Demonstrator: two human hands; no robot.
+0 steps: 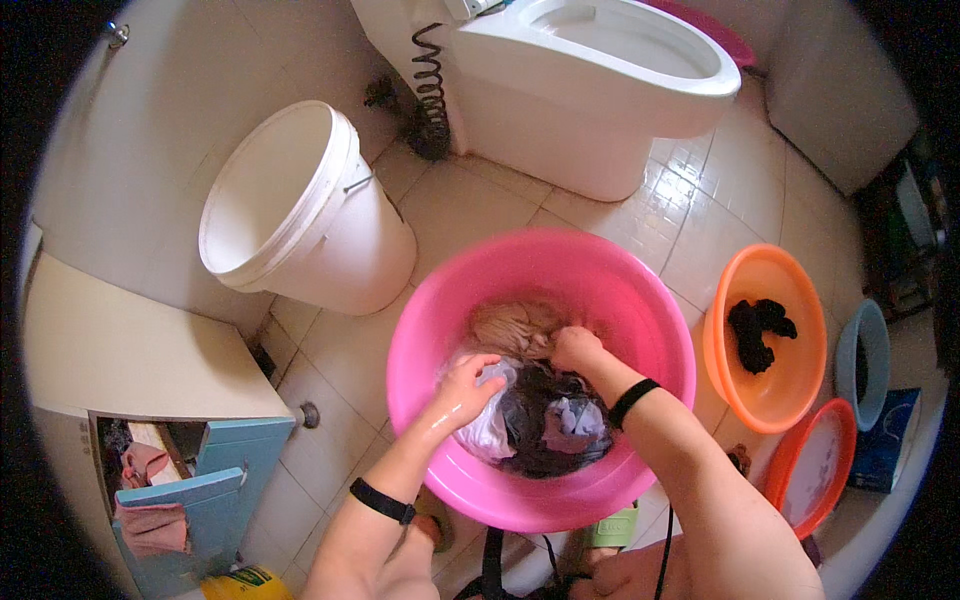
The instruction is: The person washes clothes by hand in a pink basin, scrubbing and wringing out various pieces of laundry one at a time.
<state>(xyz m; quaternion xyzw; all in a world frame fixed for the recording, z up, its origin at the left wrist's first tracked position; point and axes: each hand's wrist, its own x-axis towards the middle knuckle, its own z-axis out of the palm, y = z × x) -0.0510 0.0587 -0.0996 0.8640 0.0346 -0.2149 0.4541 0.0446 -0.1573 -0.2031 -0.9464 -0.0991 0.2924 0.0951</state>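
Note:
A large pink basin (415, 360) in front of me holds wet clothes in dark water. My right hand (578, 349) is closed at the edge of a beige cloth (510, 328) on the basin's far side. My left hand (468, 390) has its fingers curved and apart, just over a white cloth (488, 430) at the left side. Dark cloth (530, 400) fills the middle, half under water. A greyish-lavender cloth (574, 422) lies bunched on top of it, nearer to me. The parts of the clothes under water are hidden.
A white bucket (375, 250) stands at the far left, before a toilet (560, 110). On the right are an orange basin (770, 390) with black cloth (757, 335), a red-orange basin (780, 470) and a blue basin (870, 375). A cabinet (150, 330) with blue doors is at the left.

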